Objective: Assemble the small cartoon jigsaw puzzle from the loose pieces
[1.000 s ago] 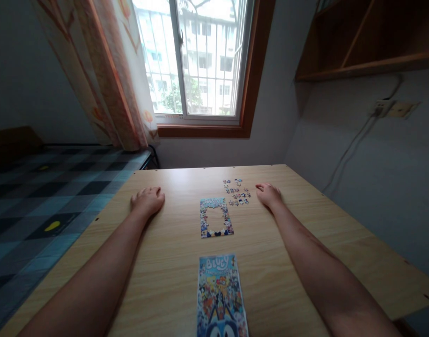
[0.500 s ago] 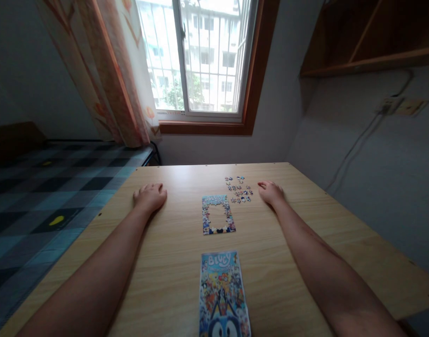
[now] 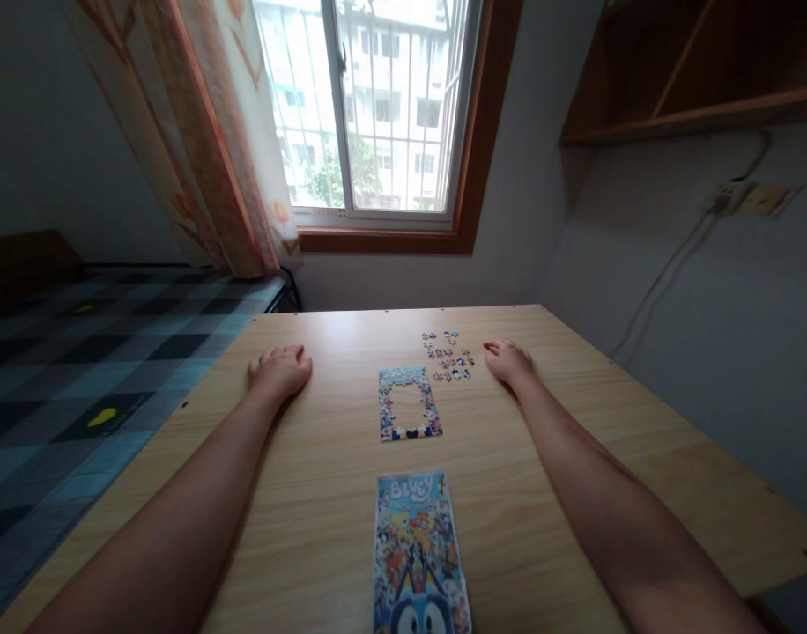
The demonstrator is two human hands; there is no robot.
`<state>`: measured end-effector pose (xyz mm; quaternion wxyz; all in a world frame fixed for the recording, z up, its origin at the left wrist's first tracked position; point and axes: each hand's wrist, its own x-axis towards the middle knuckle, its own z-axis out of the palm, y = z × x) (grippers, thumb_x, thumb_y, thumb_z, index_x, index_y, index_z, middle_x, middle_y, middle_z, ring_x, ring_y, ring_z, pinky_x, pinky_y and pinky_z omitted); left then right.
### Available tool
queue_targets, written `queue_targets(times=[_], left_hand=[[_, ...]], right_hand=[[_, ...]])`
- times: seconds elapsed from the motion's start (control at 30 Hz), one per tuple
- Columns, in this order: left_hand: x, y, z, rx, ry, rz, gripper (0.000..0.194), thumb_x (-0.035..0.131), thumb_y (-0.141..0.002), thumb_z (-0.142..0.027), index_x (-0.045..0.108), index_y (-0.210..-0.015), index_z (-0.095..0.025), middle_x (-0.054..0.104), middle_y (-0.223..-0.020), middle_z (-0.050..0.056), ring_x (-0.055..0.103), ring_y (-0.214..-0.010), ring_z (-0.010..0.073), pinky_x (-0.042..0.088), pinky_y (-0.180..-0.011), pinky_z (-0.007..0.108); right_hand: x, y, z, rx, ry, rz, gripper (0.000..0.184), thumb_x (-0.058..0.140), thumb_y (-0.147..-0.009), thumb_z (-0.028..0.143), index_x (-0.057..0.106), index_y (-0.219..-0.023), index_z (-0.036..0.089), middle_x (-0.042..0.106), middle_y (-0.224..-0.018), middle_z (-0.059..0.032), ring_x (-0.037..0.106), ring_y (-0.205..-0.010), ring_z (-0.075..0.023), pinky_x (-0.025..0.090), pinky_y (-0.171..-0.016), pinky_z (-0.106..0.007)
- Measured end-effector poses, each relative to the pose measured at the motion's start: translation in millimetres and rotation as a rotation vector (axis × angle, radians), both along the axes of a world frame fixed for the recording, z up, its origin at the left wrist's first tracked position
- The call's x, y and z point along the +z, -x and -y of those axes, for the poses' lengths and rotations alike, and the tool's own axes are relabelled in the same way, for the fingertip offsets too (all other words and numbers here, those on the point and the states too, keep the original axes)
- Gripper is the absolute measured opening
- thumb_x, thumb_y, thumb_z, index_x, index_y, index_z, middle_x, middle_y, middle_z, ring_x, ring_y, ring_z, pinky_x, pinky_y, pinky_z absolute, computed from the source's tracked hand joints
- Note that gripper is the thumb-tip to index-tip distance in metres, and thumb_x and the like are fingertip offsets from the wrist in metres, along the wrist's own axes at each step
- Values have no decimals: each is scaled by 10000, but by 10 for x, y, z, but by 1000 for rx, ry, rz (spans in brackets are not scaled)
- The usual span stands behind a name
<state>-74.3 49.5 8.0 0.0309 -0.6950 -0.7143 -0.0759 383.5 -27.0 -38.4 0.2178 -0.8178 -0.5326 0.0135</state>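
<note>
My left hand [image 3: 280,372] rests on the left side of the wooden table, fingers loosely curled in, and no object shows in it. On the other side my right hand [image 3: 507,361] also lies curled on the tabletop, just right of several loose jigsaw pieces [image 3: 446,354]. Between the hands is a jigsaw puzzle frame [image 3: 386,409], its border joined and its middle an open gap showing bare wood. Closer to me lies a Bluey picture sheet [image 3: 420,537] with a blue cartoon dog at its lower end, cut off by the view's bottom edge. Neither hand touches the puzzle.
The wooden table [image 3: 324,511] reaches to the wall below a barred window [image 3: 396,132]. A bed with a checked cover [image 3: 145,352] stands along the left. On the right wall are a shelf [image 3: 694,114] and a socket with a cable [image 3: 727,198].
The whole view has shifted very slightly. Hands, puzzle frame, loose pieces and picture sheet keep their places on the table.
</note>
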Motion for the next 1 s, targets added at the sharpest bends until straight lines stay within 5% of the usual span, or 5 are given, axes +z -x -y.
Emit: queue_targets(times=[0.47,0.73,1.0], left_hand=[[-14,15,-10,-14,-9,-3,582,339,-935,-443,578,-1402,-191,545,-1480,144,482,-1340,349,360,-1105,527],[-29,13,-24,-1,-11,-12,564,340,-944,-445,588,-1392,-208,549,-1480,131,483,-1344,329,353,-1113,494],[-50,21,-29,-5,-23,-4,560,356,-939,-435,594,-1389,-202,559,-1462,145,490,-1330,337,358,-1102,515]], right_hand=[[-16,-13,-9,17,-29,-1,344,548,-903,324,734,-1192,307,668,-1354,-18,594,-1244,-246,396,-1110,-393],[-79,-49,-81,205,-91,-70,373,450,-983,284,711,-1243,222,668,-1354,-70,594,-1264,-212,410,-1108,-318],[-70,-11,-195,350,-22,-58,474,305,-1051,347,591,-1414,245,547,-1506,-38,460,-1416,-215,283,-1218,-420]])
